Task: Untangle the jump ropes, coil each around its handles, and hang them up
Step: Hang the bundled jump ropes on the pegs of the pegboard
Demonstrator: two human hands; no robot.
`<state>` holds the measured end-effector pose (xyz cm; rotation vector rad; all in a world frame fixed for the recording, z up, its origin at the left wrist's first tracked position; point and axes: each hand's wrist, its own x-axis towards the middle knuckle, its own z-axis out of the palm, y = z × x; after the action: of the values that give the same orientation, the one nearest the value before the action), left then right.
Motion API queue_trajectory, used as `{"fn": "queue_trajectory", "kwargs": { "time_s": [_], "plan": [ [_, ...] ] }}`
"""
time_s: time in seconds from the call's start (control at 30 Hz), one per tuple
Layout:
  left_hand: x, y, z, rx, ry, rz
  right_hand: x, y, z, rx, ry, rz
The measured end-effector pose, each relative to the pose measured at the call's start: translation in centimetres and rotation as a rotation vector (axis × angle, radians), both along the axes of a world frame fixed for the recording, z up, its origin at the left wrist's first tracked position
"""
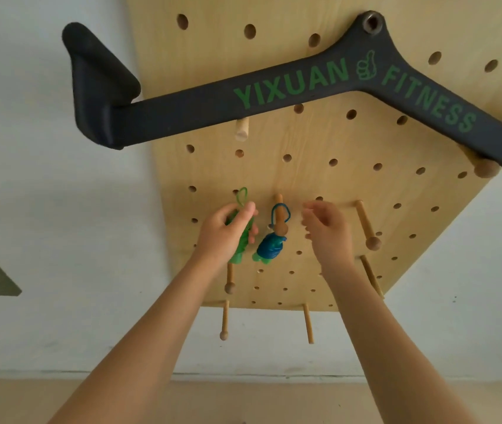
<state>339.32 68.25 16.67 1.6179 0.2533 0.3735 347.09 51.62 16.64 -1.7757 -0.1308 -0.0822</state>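
Bare forearms rise from the bottom of my view toward the board, both hands up at the same height. My left hand (pixel 228 232) grips the green rope bundle (pixel 241 240), fingers and thumb curled round its coils, with a small green loop (pixel 241 195) standing up just above the thumb. My right hand (pixel 326 229) holds nothing; its fingers hang loosely curled and apart from everything.

Between the two hands, just to the right of the gripped bundle, the blue rope bundle (pixel 269 244) hangs by its blue loop (pixel 280 212) over a wooden peg (pixel 279 215), with green handle ends showing under the blue coils. I cannot tell whether the green loop has reached a peg.

Just right of my empty hand another knobbed peg (pixel 367 224) sticks out, and more pegs project below both wrists. Behind everything is the pale wooden pegboard (pixel 320 139), drilled with rows of holes. Farthest up, well above my grip, a black bar attachment (pixel 243 99) lettered YIXUAN FITNESS in green rests across the board.
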Motion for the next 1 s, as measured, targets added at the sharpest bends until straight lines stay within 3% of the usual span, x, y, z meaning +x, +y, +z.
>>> {"fn": "queue_trajectory", "kwargs": {
  "time_s": [0.1,0.23,0.3,0.47,0.67,1.0],
  "plan": [
    [-2.7,0.2,1.2,-0.048,-0.099,-0.153,-2.9,-0.7,1.6,0.082,-0.086,0.055],
    [-5.0,-1.3,2.9,-0.23,-0.09,-0.533,-6.3,-1.5,3.7,0.133,-0.038,0.552],
    [-5.0,-2.9,3.0,-0.237,-0.078,-0.582,-7.2,-2.2,4.0,0.181,-0.023,0.678],
    [-3.6,-7.5,1.5,-0.057,-0.014,-0.447,-7.5,-6.4,2.8,0.159,-0.045,0.388],
    [-0.8,-14.1,-0.5,-0.006,0.008,-0.205,-6.0,-12.6,1.0,0.019,-0.03,0.219],
    [3.2,-19.7,-2.4,-0.025,0.027,0.049,-0.3,-17.3,-1.1,0.059,0.052,0.236]
  ]
}}
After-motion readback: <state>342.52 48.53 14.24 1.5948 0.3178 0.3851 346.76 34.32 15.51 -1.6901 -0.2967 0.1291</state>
